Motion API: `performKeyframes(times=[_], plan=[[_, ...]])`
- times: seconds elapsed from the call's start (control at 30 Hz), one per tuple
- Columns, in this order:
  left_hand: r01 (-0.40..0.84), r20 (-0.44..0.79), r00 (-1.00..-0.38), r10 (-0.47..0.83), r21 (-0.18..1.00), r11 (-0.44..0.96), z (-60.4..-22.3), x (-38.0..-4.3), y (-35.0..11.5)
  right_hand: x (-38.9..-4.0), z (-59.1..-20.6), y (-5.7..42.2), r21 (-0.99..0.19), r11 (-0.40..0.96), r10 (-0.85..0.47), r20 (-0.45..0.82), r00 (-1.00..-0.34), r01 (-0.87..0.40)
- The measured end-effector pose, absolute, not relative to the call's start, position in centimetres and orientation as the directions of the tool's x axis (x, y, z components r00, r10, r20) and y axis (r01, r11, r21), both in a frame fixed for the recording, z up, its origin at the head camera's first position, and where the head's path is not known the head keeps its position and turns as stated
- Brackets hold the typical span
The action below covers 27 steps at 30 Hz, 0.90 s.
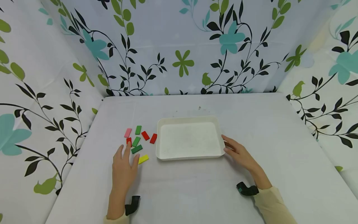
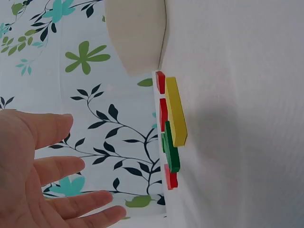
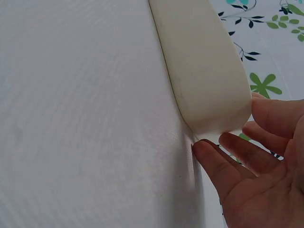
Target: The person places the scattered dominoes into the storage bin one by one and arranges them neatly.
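Note:
A shallow white tray [image 1: 190, 158] lies on the table, its side showing in the right wrist view. My right hand [image 1: 240, 154] touches the tray's right end with fingertips [image 3: 204, 149] low against its wall, not wrapped round it. My left hand [image 1: 123, 171] is over the near left edge of a group of small rectangular blocks, fingers spread and holding nothing. Among these are a pink block [image 1: 127, 133], a yellow block [image 1: 144, 159], green blocks [image 1: 137, 149] and red blocks [image 1: 145, 135]. The left fingers partly hide one red block [image 1: 129, 140].
The blocks lie loose just left of the tray. A white cloth [image 1: 190, 193] covers the table, and flower-patterned curtains [image 1: 173, 46] stand behind and at both sides. Small dark specks [image 1: 199, 108] dot the cloth beyond the tray. Each wrist wears a black camera mount [image 1: 247, 189].

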<state>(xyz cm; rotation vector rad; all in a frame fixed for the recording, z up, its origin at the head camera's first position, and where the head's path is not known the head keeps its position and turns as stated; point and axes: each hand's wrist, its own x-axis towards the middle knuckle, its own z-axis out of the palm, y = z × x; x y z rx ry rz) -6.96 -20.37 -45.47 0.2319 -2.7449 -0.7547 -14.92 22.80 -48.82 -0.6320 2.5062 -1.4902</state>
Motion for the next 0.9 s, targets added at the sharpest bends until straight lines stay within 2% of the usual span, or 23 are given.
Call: performKeyframes(times=[0.27,0.43,0.57,0.73,0.9], plan=[[-0.1,0.174,-0.942,-0.288,0.671,0.735,-44.1,-8.9,-24.5,-15.1,-48.8,22.9,-0.878,0.397,-0.431,0.08,-0.899,-0.269],[-0.051,0.1,-0.972,-0.213,0.793,0.607,-44.1,-11.0,-28.1,-15.1,-48.8,22.8,-0.883,0.382,-0.437,0.087,-0.895,-0.272],[-0.083,-0.026,-0.991,-0.132,0.89,0.448,-45.2,-12.4,-30.2,-15.2,-49.0,22.7,-0.884,0.372,-0.445,0.099,-0.89,-0.284],[-0.18,-0.146,-0.983,-0.115,0.906,0.384,-46.8,-13.3,-31.3,-15.1,-49.3,22.6,-0.88,0.367,-0.453,0.116,-0.884,-0.303],[-0.175,-0.153,-0.984,-0.086,0.912,0.372,-47.6,-13.9,-31.5,-15.1,-49.2,22.6,-0.877,0.374,-0.452,0.113,-0.885,-0.303]])
